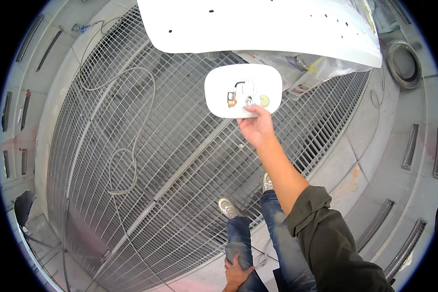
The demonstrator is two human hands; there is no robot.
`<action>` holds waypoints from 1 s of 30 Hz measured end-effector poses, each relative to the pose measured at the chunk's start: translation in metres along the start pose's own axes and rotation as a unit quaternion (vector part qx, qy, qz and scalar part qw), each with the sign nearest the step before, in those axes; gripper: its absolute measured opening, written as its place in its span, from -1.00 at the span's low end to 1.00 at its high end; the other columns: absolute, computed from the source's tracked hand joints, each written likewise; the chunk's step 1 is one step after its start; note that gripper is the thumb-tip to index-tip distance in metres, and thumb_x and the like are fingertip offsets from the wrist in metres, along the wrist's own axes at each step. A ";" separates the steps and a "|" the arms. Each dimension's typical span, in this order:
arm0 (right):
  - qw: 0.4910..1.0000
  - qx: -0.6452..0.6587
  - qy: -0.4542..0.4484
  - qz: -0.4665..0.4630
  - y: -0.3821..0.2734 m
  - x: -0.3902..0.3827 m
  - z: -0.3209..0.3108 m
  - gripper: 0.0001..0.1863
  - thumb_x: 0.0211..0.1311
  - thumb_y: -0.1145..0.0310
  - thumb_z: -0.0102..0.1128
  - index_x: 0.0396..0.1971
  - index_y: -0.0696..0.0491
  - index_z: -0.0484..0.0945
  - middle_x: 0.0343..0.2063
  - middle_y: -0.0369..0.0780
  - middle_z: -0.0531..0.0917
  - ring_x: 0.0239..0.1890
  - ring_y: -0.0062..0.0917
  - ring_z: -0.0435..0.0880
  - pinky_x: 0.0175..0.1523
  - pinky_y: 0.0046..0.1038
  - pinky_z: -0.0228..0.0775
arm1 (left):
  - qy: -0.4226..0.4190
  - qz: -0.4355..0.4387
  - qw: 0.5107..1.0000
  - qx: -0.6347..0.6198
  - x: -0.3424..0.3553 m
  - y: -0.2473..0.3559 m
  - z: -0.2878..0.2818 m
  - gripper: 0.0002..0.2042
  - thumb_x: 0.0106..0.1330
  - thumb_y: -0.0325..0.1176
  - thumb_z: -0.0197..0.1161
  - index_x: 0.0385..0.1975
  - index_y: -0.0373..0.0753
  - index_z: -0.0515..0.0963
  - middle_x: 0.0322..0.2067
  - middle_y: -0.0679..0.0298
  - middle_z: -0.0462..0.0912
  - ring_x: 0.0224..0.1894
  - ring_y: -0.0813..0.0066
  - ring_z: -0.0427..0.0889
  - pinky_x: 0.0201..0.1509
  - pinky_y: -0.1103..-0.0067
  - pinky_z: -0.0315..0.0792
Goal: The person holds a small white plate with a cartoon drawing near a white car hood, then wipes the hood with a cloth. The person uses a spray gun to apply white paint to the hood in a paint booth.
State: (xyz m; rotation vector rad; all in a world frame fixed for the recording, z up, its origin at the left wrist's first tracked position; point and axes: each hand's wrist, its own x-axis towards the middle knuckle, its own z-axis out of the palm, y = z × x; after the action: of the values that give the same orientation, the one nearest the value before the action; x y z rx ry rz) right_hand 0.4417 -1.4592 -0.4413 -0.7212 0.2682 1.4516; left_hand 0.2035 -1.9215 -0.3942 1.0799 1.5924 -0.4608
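Note:
My right hand (257,127) grips the near edge of a flat white plate-like piece (219,95), its thumb on the upper face and fingers underneath. The piece is a rounded rectangle. Small dark, brown and yellow-green details sit around its middle; whether they are printed or raised, I cannot tell. It is held above the floor grating, just short of a large white panel (258,27). My left hand (237,271) lies against my left leg near the knee, fingers apart, holding nothing.
Metal floor grating (180,141) lies below, with a thin grey hose (153,97) looped over it at left. Printed paper and clear plastic sheeting (321,73) hang under the white panel. A coiled hose (404,64) rests at far right. Slotted pale walls curve along both sides.

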 end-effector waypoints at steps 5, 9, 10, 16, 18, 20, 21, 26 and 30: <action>0.999 0.046 0.000 0.003 0.012 0.025 0.004 -0.48 -0.02 0.67 -0.03 0.06 0.18 0.30 0.02 -0.16 0.47 0.09 -0.35 0.47 0.23 -0.25 0.33 | 0.027 -0.043 0.998 0.030 -0.006 0.035 -0.007 -0.18 -0.05 0.05 0.42 0.24 0.03 0.17 0.18 -0.29 0.10 0.20 -0.27 0.21 0.17 0.13 0.29; 0.999 0.052 -0.015 -0.001 0.003 0.039 -0.001 -0.49 -0.10 0.68 0.02 -0.02 0.16 0.34 -0.05 -0.20 0.50 0.01 -0.41 0.49 0.14 -0.34 0.39 | 0.093 -0.002 0.992 0.081 0.016 0.013 0.017 -0.23 0.02 -0.03 0.39 0.23 -0.13 0.23 0.13 -0.33 0.25 0.08 -0.24 0.38 0.13 0.18 0.36; 0.999 0.051 -0.013 0.000 0.004 0.041 0.000 -0.49 -0.10 0.68 0.01 -0.02 0.16 0.34 -0.04 -0.19 0.49 0.02 -0.40 0.49 0.15 -0.33 0.38 | 0.088 -0.003 0.994 0.064 0.018 0.006 0.024 -0.18 -0.02 -0.03 0.42 0.26 -0.10 0.18 0.17 -0.34 0.16 0.11 -0.29 0.31 0.16 0.16 0.32; 0.998 0.054 -0.021 -0.001 0.004 0.048 0.007 -0.47 -0.09 0.68 -0.02 0.02 0.19 0.31 0.01 -0.17 0.47 0.06 -0.36 0.48 0.20 -0.28 0.36 | 0.074 0.002 0.997 0.022 0.021 0.014 0.014 -0.13 -0.06 -0.01 0.44 0.28 -0.05 0.14 0.21 -0.38 0.05 0.15 -0.39 0.23 0.20 0.09 0.26; 0.998 0.054 -0.022 -0.001 0.004 0.049 0.010 -0.46 -0.09 0.69 -0.04 0.04 0.20 0.30 0.02 -0.16 0.46 0.07 -0.35 0.47 0.21 -0.27 0.35 | 0.086 0.019 0.996 0.013 0.023 0.013 0.011 -0.14 -0.06 0.00 0.43 0.27 -0.04 0.14 0.21 -0.38 0.05 0.14 -0.41 0.23 0.19 0.07 0.26; 0.998 0.057 -0.019 0.002 0.005 0.053 0.009 -0.45 -0.08 0.69 -0.05 0.05 0.20 0.29 0.03 -0.15 0.45 0.09 -0.34 0.46 0.22 -0.26 0.34 | 0.071 0.014 0.997 0.014 0.024 0.013 0.008 -0.14 -0.06 0.00 0.43 0.27 -0.03 0.15 0.21 -0.38 0.06 0.14 -0.42 0.23 0.18 0.06 0.25; 0.998 0.059 -0.017 0.004 0.005 0.055 0.009 -0.45 -0.08 0.69 -0.06 0.05 0.20 0.28 0.03 -0.15 0.45 0.10 -0.33 0.45 0.23 -0.25 0.34 | 0.064 0.012 0.998 0.014 0.024 0.013 0.006 -0.15 -0.05 0.01 0.43 0.27 -0.03 0.15 0.20 -0.38 0.06 0.13 -0.42 0.23 0.18 0.05 0.25; 0.998 0.058 -0.023 0.004 0.005 0.058 0.014 -0.43 -0.08 0.69 -0.07 0.07 0.21 0.29 0.05 -0.13 0.46 0.12 -0.31 0.45 0.25 -0.23 0.32 | 0.060 0.004 0.998 0.012 0.028 0.016 -0.001 -0.14 -0.07 0.02 0.44 0.27 -0.02 0.15 0.21 -0.38 0.05 0.14 -0.42 0.22 0.19 0.05 0.25; 0.996 0.071 -0.046 0.007 0.005 0.061 0.015 -0.43 -0.08 0.68 -0.08 0.07 0.22 0.29 0.04 -0.12 0.48 0.13 -0.29 0.46 0.25 -0.21 0.32 | 0.039 -0.016 0.999 0.002 0.030 0.015 -0.008 -0.14 -0.06 0.04 0.43 0.27 -0.02 0.14 0.23 -0.38 0.02 0.18 -0.41 0.20 0.21 0.08 0.24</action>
State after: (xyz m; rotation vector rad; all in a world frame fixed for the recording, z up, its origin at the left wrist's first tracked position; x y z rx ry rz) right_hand 0.4414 -1.4012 -0.4667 -0.5378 0.3027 1.4590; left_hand 0.2121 -1.8960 -0.4151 1.0890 1.6801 -0.4484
